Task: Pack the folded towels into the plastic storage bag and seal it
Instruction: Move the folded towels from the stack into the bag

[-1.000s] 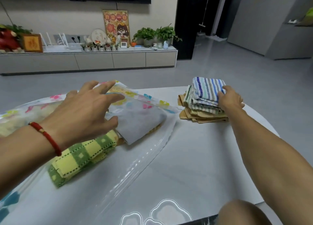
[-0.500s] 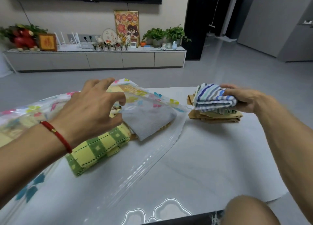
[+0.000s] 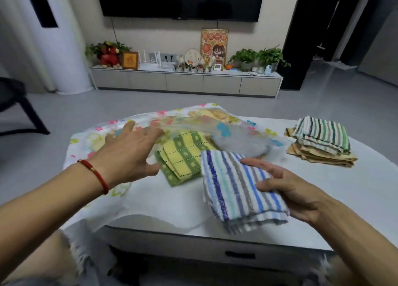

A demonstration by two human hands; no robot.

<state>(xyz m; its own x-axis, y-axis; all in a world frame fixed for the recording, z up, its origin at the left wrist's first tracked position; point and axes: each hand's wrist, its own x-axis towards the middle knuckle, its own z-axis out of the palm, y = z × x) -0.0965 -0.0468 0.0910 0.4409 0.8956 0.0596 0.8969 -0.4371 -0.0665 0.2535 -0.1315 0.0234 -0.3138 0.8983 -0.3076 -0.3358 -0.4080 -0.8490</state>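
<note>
the right hand (image 3: 290,191) pinches a folded blue-striped towel (image 3: 237,191) between thumb and fingers, holding it just above the surface (image 3: 323,199) at the mouth of the flowered plastic bag (image 3: 120,126). the left hand (image 3: 129,154), fingers spread and straight, lifts the bag's clear upper layer over a green-and-yellow checked towel (image 3: 183,156) and a grey towel (image 3: 241,145) lying in the opening. a stack of folded towels (image 3: 321,141) sits well apart at the right.
</note>
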